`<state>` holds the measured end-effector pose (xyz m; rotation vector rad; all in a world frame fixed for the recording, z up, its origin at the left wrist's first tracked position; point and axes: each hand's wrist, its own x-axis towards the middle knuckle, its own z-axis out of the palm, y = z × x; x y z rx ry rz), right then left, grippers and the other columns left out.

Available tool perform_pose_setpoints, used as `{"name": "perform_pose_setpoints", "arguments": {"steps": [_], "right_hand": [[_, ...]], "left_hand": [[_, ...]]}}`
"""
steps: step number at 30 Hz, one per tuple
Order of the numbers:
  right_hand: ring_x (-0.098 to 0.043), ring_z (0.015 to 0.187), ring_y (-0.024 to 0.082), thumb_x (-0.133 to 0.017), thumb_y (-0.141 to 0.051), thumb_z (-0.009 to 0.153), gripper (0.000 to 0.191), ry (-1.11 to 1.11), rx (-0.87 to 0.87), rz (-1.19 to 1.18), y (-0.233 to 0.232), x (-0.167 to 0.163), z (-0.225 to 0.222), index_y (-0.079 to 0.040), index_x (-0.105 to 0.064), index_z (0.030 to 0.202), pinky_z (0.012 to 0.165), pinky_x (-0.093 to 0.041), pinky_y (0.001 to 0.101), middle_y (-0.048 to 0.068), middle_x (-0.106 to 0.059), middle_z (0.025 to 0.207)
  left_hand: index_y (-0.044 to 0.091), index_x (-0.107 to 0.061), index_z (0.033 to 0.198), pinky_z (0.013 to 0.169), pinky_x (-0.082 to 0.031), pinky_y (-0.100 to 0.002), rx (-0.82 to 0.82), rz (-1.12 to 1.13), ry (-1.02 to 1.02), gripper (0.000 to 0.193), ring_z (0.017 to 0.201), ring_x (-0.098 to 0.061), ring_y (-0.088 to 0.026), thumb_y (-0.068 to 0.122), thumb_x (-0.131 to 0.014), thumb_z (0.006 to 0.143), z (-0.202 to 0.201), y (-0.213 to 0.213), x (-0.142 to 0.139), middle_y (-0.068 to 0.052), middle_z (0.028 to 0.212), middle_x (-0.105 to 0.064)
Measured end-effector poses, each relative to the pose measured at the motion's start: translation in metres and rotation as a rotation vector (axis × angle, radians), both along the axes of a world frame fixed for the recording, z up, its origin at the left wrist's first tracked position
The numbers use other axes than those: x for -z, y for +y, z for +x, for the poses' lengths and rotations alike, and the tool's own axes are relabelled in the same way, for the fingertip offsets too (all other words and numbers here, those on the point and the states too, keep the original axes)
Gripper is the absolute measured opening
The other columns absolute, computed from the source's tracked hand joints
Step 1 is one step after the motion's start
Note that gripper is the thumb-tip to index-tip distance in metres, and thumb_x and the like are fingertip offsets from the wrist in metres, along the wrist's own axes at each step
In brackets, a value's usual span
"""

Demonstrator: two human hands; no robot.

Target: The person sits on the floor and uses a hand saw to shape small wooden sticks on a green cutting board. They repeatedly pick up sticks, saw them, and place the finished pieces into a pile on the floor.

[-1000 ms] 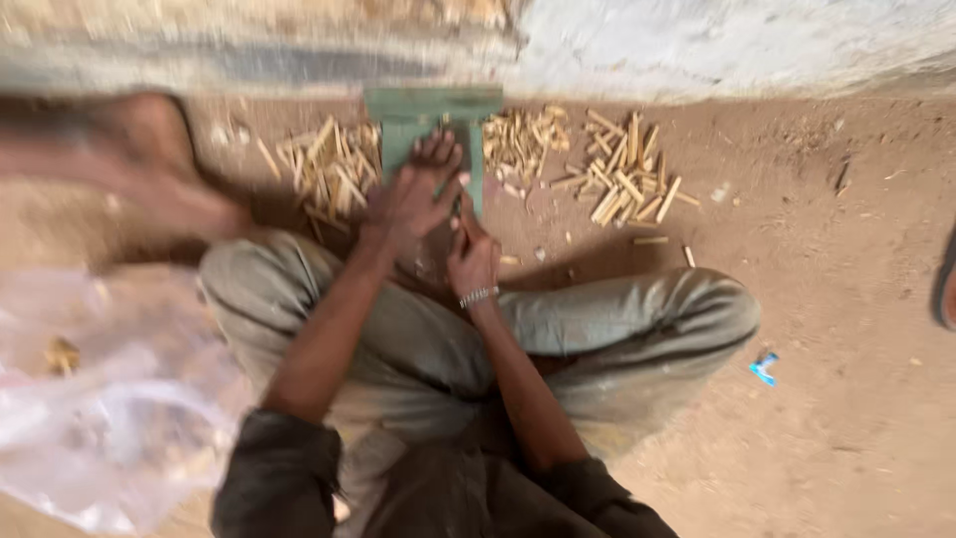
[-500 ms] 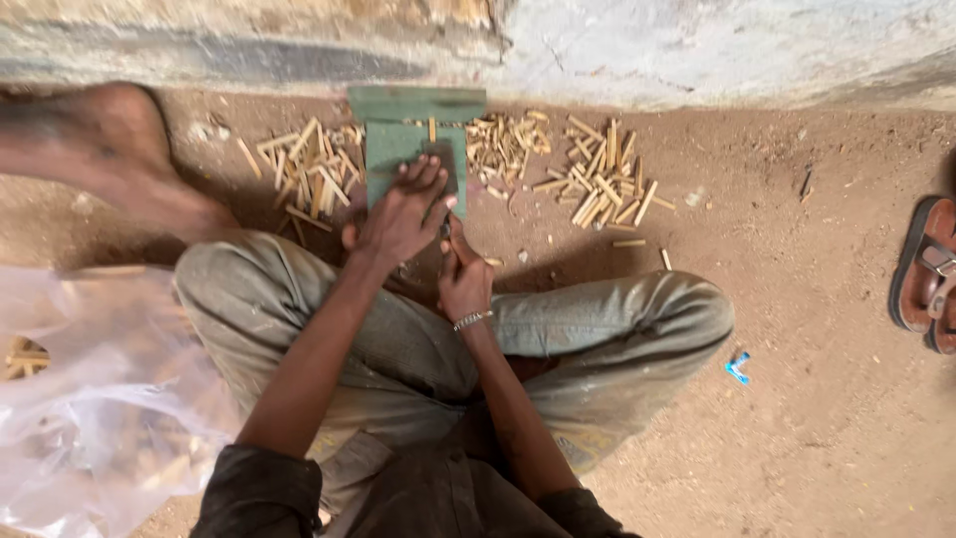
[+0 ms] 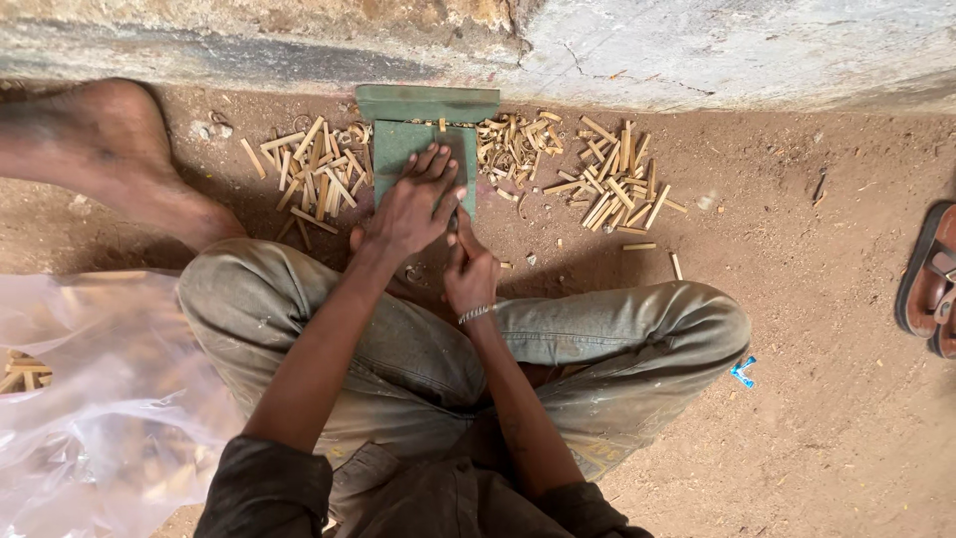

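I sit on bare earth facing a wall. My left hand [image 3: 413, 204] lies flat, fingers spread, pressing on a green wooden block [image 3: 423, 125] that stands against the wall. Just below it, my right hand [image 3: 470, 274] is closed around a small tool whose shape I cannot make out; a thin bracelet circles that wrist. Short cut wooden sticks lie in a pile left of the block [image 3: 314, 174] and in a larger pile right of it [image 3: 597, 179].
Another person's bare foot [image 3: 119, 149] rests at the upper left. A clear plastic sheet [image 3: 90, 399] with a few sticks covers the ground at left. A sandal [image 3: 931, 279] lies at the right edge. A small blue scrap [image 3: 743, 371] sits by my right knee.
The view has shifted and sharpened, bringing the sandal further into view. Both hands stay at the green block, in nearly the same pose.
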<state>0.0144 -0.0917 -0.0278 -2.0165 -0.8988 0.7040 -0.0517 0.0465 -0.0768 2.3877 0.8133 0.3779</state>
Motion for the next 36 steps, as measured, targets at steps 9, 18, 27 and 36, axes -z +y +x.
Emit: {"name": "perform_pose_setpoints", "arguments": {"steps": [9,18,27,36], "right_hand": [[-0.061,0.038,0.017,-0.054,-0.019,0.105,0.045,0.065,0.015,-0.019,0.017,0.005,0.006,-0.017,-0.055,0.15,0.035,-0.051,0.0349,0.015,-0.066,0.062],[-0.056,0.039,0.01,-0.05,-0.023,0.108,0.047,0.433,0.079,0.14,-0.035,0.004,0.027,-0.026,-0.047,0.156,0.034,-0.049,0.0286,0.003,-0.066,0.07],[-0.053,0.039,0.01,-0.055,-0.026,0.105,0.047,0.352,0.024,0.099,-0.034,0.017,0.023,-0.025,-0.053,0.152,0.036,-0.05,0.0298,0.005,-0.059,0.064],[-0.057,0.049,0.009,-0.058,-0.025,0.105,0.045,0.269,-0.026,0.156,-0.028,0.028,0.011,-0.02,-0.055,0.15,0.038,-0.054,0.0315,0.003,-0.067,0.078]], "left_hand": [[0.001,-0.068,0.13,0.118,-0.033,-0.047,-0.066,0.003,-0.092,0.04,0.133,-0.055,-0.036,0.026,-0.056,0.102,0.009,0.017,-0.024,-0.02,0.144,-0.06],[0.011,-0.078,0.098,0.079,-0.06,-0.047,-0.619,-0.025,-0.187,0.011,0.089,-0.075,-0.034,0.02,-0.075,0.091,0.012,0.011,-0.057,-0.014,0.099,-0.077],[0.011,-0.077,0.1,0.076,-0.063,-0.034,-0.64,-0.106,-0.374,0.012,0.084,-0.08,-0.021,0.02,-0.078,0.092,0.028,0.029,-0.06,-0.01,0.091,-0.079],[0.003,-0.067,0.106,0.059,-0.047,-0.021,-0.366,-0.132,-0.756,0.013,0.082,-0.067,-0.013,-0.002,-0.074,0.096,-0.045,-0.04,-0.124,-0.009,0.112,-0.075]]}}
